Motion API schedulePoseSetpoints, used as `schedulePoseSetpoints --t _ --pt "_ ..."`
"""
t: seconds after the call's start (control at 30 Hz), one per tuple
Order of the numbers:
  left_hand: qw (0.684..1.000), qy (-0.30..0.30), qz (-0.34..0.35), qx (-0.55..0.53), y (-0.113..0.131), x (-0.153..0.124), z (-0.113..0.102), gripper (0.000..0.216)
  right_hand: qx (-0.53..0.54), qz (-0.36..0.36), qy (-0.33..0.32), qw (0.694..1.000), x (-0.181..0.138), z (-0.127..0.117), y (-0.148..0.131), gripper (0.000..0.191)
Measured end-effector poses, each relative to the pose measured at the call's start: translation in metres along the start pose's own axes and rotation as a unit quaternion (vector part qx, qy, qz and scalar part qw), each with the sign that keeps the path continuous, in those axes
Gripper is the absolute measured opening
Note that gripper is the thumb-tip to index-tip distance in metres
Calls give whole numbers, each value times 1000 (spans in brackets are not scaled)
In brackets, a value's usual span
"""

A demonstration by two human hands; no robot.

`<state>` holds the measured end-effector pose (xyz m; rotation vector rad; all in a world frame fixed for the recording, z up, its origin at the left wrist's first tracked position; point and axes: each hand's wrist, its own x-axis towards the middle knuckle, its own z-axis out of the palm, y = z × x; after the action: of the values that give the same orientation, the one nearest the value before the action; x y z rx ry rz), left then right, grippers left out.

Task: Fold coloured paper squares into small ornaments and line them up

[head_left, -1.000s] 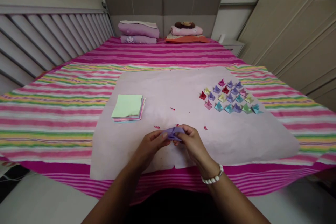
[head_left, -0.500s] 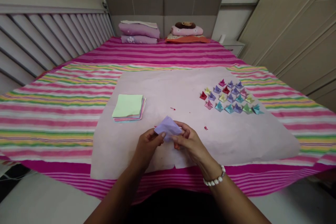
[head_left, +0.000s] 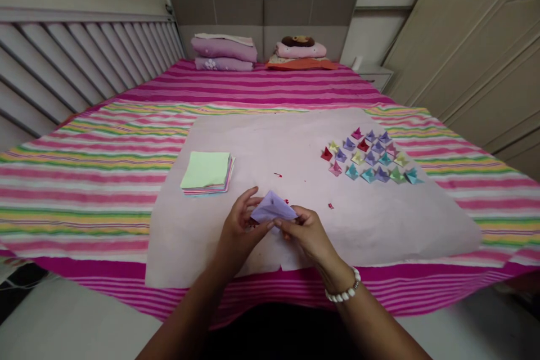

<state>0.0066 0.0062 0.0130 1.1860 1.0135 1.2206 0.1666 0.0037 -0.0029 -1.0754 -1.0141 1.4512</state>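
Note:
A lilac sheet of origami paper (head_left: 272,207), folded into a triangular shape with its point away from me, is held between both hands over the pale paper mat (head_left: 253,140). My left hand (head_left: 242,225) grips its near left edge with the thumb, while the other fingers stick up behind it. My right hand (head_left: 304,230), with a white beaded bracelet at the wrist, pinches the near right corner. Both thumbs almost meet at the near edge. Small red scraps (head_left: 331,206) lie on the mat, a few partly hidden by the lilac paper.
To the left lies a stack of square coloured paper (head_left: 206,170), pale green on top. Several small folded paper figures (head_left: 368,158) stand in rows at the right. Folded bedding (head_left: 223,50) rests by the headboard (head_left: 261,11). The mat lies on a striped bedspread (head_left: 101,180).
The lilac paper has gone from a diamond to a triangle with a nearer folded edge. My left fingers have lifted and spread, and its thumb has slid right towards the right thumb.

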Motion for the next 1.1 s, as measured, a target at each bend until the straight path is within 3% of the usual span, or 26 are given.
schedulePoseSetpoints --t 0.17,0.27,0.33,0.5,0.87,0.97,1.1 --pt "997 -46 57 8 1 -2 -8 27 -12 -28 22 999 -1 -1 0 15" --pt "994 -75 71 35 2 -2 -11 11 -5 -36 28 999 -1 -1 1 7" --pt "992 -86 74 55 2 -3 -11 11 -2 -37 31 999 -1 -1 1 7" --pt "991 -85 83 53 -2 -2 -11 41 -15 -42 28 999 -3 -1 -2 8" --pt "971 -182 90 125 9 -2 -16 26 -15 -30 8 999 -4 -2 -2 8" --pt "974 -166 85 129 11 -1 -13 24 -14 -28 9 999 -3 -2 -1 9" --pt "988 -97 42 114 9 1 -6 16 1 -20 -3 1000 -3 -2 1 10"
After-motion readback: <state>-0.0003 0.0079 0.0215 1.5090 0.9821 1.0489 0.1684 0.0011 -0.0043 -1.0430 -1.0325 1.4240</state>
